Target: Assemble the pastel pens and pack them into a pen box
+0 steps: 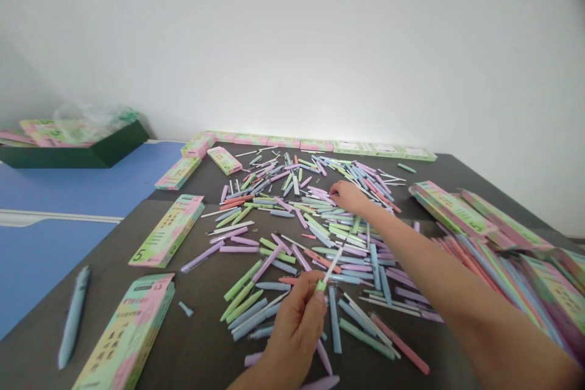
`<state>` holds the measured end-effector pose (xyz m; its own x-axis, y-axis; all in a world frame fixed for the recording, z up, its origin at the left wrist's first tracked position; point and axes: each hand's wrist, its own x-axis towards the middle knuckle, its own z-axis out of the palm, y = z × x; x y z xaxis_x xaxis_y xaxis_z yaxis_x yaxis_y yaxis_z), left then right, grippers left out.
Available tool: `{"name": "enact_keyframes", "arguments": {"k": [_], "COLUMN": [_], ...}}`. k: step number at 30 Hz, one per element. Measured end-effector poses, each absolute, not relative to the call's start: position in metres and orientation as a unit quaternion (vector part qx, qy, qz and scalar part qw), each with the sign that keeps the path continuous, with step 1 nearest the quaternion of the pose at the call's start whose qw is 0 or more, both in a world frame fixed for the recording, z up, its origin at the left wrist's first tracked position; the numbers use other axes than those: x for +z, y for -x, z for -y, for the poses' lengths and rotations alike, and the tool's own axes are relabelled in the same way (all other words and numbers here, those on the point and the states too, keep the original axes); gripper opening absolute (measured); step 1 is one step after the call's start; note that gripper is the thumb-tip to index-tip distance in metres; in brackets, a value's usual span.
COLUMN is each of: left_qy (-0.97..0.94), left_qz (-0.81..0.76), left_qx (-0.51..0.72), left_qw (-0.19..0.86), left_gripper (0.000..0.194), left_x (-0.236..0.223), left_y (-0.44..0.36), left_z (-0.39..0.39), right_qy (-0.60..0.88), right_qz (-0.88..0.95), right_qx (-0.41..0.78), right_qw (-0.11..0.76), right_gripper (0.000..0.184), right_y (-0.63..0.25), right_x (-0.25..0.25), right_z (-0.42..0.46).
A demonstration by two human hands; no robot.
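The left hand (295,329) sits at the near edge of the view, its fingers curled and pinching a thin white pen part (331,264) with a green end. It may be a refill, though the view is too soft to be sure. The right hand (348,196) reaches across to the far side of the scatter, its fingers (335,195) bent down among lilac and blue pieces. They are in among the pieces, but whether they have closed on one cannot be told.

Around both hands, loose pastel pens and pen parts (292,225) in green, blue, lilac and pink lie crisscrossed on a dark tabletop (196,335). A single blue pen (73,317) lies apart on the left (its clip end points far).

Pastel cardboard boxes (128,335) lie to the left of the scatter, and a row of boxes (315,144) lines the far edge. A stack of boxes (457,213) sits on the right, beside a dense heap of pens (498,292). Farther left, a dark green tray (82,155) holding more boxes and a plastic bag (86,122) stands on a blue desk (55,195).
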<state>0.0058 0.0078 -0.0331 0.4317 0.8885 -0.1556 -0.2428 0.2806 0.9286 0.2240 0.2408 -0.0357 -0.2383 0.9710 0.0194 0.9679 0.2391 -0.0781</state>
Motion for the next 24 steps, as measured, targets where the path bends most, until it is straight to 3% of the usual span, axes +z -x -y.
{"name": "enact_keyframes", "arguments": {"k": [10, 18, 21, 24], "left_qy": [-0.460, -0.445, -0.446, -0.448], "left_qz": [-0.348, -0.376, -0.372, -0.374], "left_qx": [0.395, 0.399, 0.395, 0.393], "left_qw": [0.715, 0.708, 0.712, 0.710], "left_gripper": [0.030, 0.030, 0.030, 0.030], "left_x": [-0.032, -0.028, -0.029, -0.031], "left_y": [-0.004, -0.006, -0.006, -0.005], "left_z": [-0.011, -0.008, -0.007, -0.007], "right_qy": [0.582, 0.583, 0.620, 0.681], "right_qz": [0.810, 0.810, 0.782, 0.731], "right_qx": [0.019, 0.023, 0.007, -0.008], "right_qw": [0.062, 0.058, 0.059, 0.039], "right_gripper": [0.055, 0.047, 0.053, 0.044], "right_y": [-0.213, -0.211, -0.235, -0.267], "right_x": [-0.041, -0.051, -0.042, -0.035], "right_z": [-0.276, -0.274, -0.271, -0.266]}}
